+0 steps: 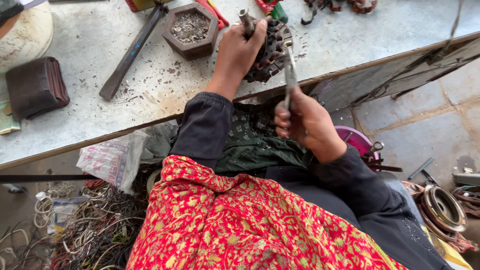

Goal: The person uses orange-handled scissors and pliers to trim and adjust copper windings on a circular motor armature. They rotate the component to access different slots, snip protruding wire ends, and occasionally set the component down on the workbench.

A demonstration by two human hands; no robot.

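Observation:
My left hand [239,52] grips a dark round motor stator [268,54] with a metal shaft sticking up, resting at the near edge of the grey workbench [90,115]. My right hand [305,122] is closed around a metal hand tool, seemingly pliers [289,70], whose tip touches the stator's right side. Both arms wear dark sleeves; a red and yellow patterned cloth [235,225] covers my lap.
On the bench stand a hexagonal pot of scrap bits [191,29], a long dark metal bar [131,52], a brown wallet [36,86] and red-handled tools [215,12]. Tangled wires [90,225] lie on the floor at left; coil parts [442,207] and a pink tub [357,140] at right.

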